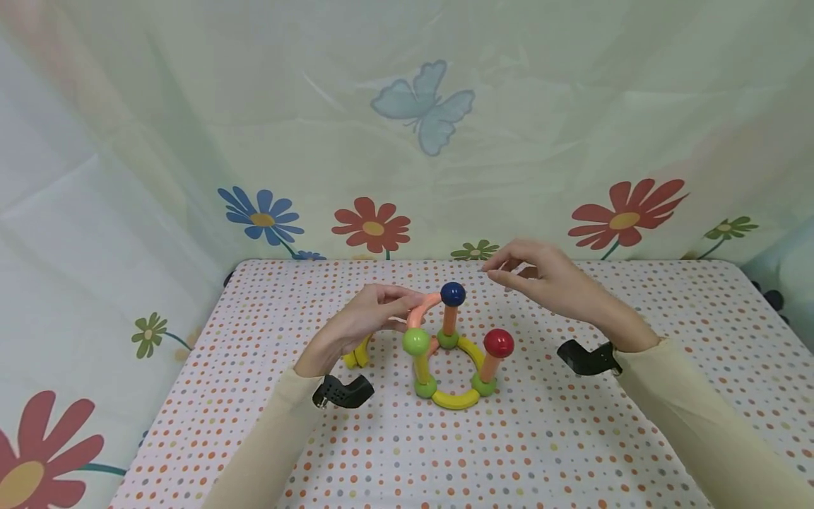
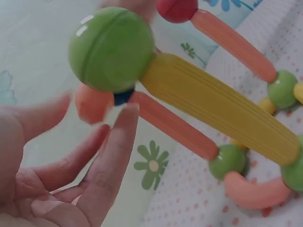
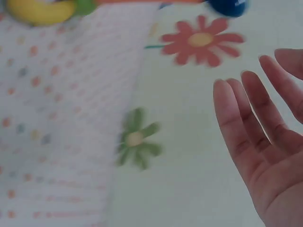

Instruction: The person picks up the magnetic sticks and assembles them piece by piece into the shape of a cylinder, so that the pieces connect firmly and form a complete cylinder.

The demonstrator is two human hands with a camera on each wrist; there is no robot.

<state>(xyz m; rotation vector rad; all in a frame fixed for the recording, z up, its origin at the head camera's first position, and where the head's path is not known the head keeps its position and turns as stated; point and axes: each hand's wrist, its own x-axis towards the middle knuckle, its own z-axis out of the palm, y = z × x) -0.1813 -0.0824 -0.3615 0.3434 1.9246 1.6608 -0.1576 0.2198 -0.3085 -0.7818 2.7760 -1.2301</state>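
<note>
A toy frame of rods and balls stands on the table. Its base ring joins yellow curved rods (image 1: 455, 401), an orange one and small green balls (image 1: 484, 385). Upright rods carry a light green ball (image 1: 416, 341), a dark blue ball (image 1: 453, 293) and a red ball (image 1: 499, 343). An orange curved rod (image 1: 427, 307) arches at the top between the blue and light green balls. My left hand (image 1: 380, 311) pinches this rod between thumb and fingers. Beyond the blue ball, my right hand (image 1: 540, 276) hovers with relaxed fingers, holding nothing.
Loose yellow curved pieces (image 1: 359, 353) lie beside the frame, partly behind my left hand. A dotted cloth (image 1: 540, 452) covers the table. Behind its far edge hangs a curtain (image 1: 509, 177) printed with flowers and a butterfly.
</note>
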